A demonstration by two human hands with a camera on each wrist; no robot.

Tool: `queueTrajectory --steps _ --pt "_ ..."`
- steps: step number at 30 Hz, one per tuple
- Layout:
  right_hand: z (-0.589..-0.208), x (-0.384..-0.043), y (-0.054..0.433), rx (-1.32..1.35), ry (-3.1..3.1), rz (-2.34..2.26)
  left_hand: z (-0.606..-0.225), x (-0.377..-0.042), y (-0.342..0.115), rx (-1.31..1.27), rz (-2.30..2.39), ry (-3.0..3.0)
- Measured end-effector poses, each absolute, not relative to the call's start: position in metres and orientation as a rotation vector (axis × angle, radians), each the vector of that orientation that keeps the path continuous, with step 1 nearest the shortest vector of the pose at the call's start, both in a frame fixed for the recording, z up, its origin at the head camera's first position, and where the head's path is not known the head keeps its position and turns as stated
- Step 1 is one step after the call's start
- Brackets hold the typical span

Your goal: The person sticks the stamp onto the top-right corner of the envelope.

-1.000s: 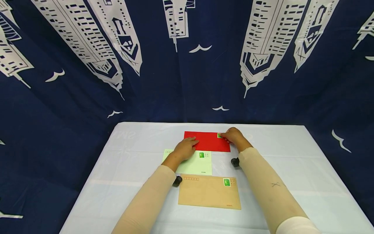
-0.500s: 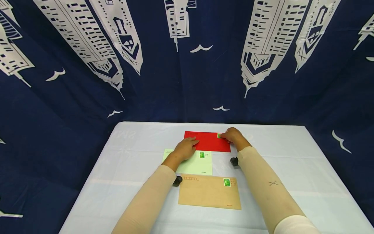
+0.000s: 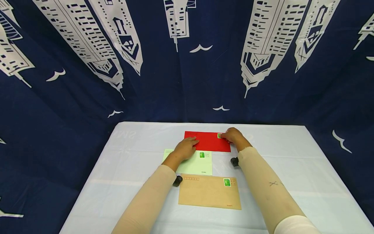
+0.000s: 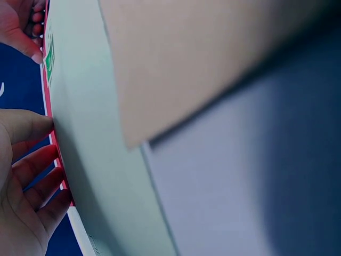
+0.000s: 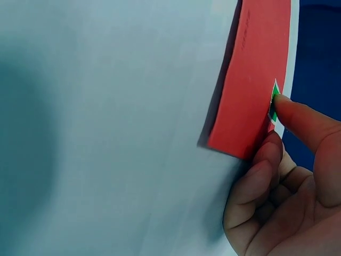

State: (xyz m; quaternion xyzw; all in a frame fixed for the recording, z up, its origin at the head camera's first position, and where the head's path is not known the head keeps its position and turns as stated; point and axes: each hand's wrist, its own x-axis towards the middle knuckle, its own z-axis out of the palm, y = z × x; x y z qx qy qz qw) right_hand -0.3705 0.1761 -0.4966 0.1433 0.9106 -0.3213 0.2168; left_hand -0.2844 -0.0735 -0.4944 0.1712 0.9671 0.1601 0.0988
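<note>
A red envelope (image 3: 210,143) lies at the far side of the table, with a small green postage stamp (image 3: 219,136) at its upper right corner. My left hand (image 3: 184,149) rests on the envelope's left part, its fingertips (image 4: 50,205) spread along the red paper. At the stamp is my right hand (image 3: 234,136); in the right wrist view its thumb (image 5: 298,114) lies on the stamp. The index fingertip sits close below it at the envelope's edge, and the other fingers are curled. Part of the stamp is hidden under the thumb.
A pale green envelope (image 3: 198,165) bearing a green stamp lies under my left wrist. Nearer is a larger brown envelope (image 3: 207,193), also stamped. The white table (image 3: 131,201) meets a dark blue cloth (image 3: 187,81) printed with buildings behind.
</note>
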Motion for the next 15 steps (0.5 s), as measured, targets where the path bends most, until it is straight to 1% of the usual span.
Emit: queueTrajectory --steps 15 --pt "-0.4946 -0.3669 0.1771 0.361 2.529 -0.883 -0.4955 -0.2844 -0.0737 0.492 0.500 2.859"
